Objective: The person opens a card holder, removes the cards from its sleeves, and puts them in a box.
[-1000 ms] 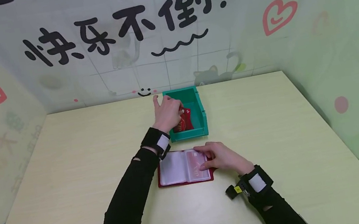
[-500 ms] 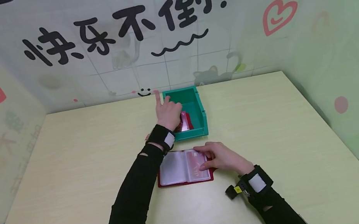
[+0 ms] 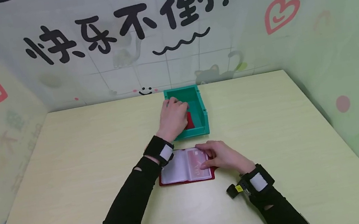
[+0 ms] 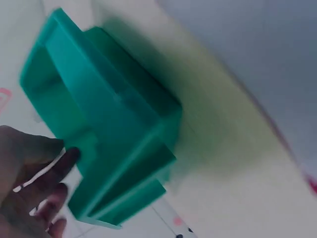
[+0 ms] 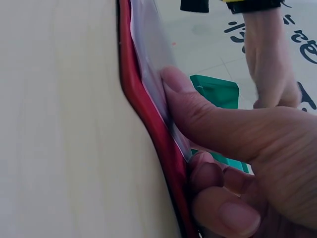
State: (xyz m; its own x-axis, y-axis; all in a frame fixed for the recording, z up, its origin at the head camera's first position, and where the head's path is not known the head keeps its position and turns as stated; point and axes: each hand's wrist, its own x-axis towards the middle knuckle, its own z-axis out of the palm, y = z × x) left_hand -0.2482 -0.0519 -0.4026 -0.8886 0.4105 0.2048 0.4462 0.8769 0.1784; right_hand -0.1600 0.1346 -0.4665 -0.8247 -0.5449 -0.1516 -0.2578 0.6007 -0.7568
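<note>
A red card holder (image 3: 189, 181) lies spread on the table, showing clear plastic sleeves; a pinkish card (image 3: 195, 163) sits in the right-hand sleeve. My right hand (image 3: 222, 157) holds that side, thumb on the sleeve (image 5: 153, 54) and the other fingers curled at the red cover's edge (image 5: 148, 111). Behind it stands a green bin (image 3: 200, 118) with a red card-like piece (image 3: 190, 120) inside. My left hand (image 3: 174, 118) reaches over the bin's left side. In the left wrist view, the left fingers (image 4: 52, 173) are loosely bent at the opening with nothing visible between them.
The pale wooden table (image 3: 101, 151) runs back to a printed wall (image 3: 96, 74) close behind the bin. Side panels enclose it left and right. A black wrist camera (image 3: 232, 191) juts out from the right wrist.
The left hand dips in the bin, lifts slightly with its index finger raised, then comes lower with fingers bent. A pink-white card face seen in the bin earlier is hidden now. Right hand stays put.
</note>
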